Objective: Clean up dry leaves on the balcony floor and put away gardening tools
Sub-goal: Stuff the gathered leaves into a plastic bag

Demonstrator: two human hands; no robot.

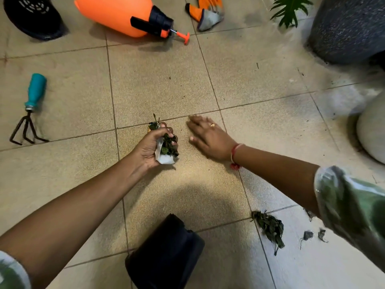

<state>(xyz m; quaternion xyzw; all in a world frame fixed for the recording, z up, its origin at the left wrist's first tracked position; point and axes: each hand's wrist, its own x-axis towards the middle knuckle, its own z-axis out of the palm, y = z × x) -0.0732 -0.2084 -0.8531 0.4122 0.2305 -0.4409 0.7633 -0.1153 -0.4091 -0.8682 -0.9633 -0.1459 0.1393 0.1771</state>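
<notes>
My left hand (153,146) grips a bunch of dry leaves (169,143) together with a scrap of white paper, just above the tiled floor. My right hand (208,136) lies flat beside it, fingers straight, palm down on the tile. Another clump of dry leaves (269,227) lies on the floor under my right forearm, with small leaf bits (314,234) to its right. A teal-handled hand rake (31,109) lies at the left. An orange sprayer bottle (125,14) lies on its side at the top, with orange and grey gloves (207,12) next to it.
A black plastic pot (166,253) lies on its side near the bottom centre. Another black pot (31,16) is at the top left. A dark speckled planter (350,28) with a green plant (290,7) stands top right, a pale planter (373,130) at the right edge.
</notes>
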